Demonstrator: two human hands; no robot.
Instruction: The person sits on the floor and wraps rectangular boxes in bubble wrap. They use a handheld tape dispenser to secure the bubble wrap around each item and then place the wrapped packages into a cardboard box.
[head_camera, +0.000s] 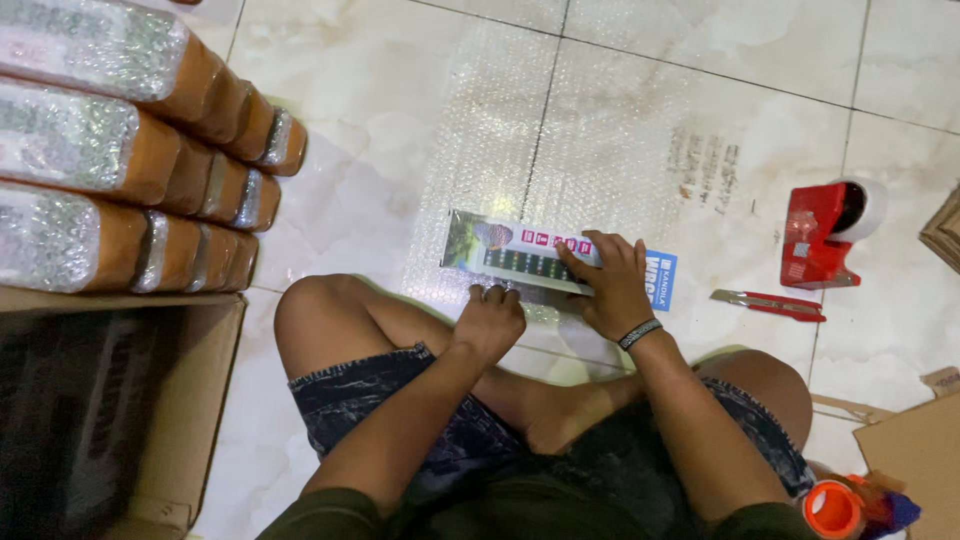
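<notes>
Knees spread wide, and there at five o'clock an orange tape roll waits by the right leg. Left hand is curled, fingertips pinching the near edge of the bubble wrap up against the box, probably to fold it over. Right hand lies flat, fingers spread, pinning the long box down so it won't slide. Box sits dead centre on the sheet's near end. At three o'clock, a red cutter and a red tape dispenser, both within reach. Out at ten o'clock, wrapped parcels lie stacked above a carton.
</notes>
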